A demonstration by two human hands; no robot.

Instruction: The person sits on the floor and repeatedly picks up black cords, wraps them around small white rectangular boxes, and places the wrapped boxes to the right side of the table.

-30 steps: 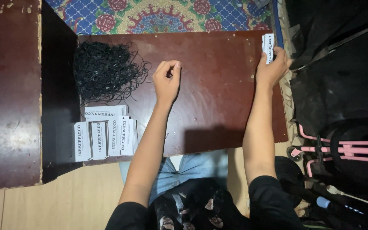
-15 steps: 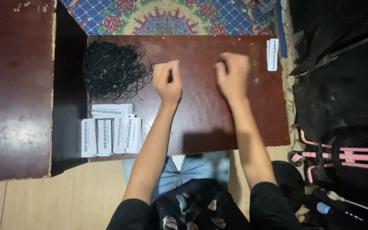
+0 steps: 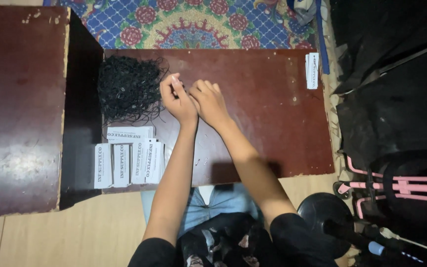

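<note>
While our left hand and right hand meet near the surface's far-left corner, both grips pinch something too small to tell; the black mesh pile lies just left, nearest our left hand.
</note>
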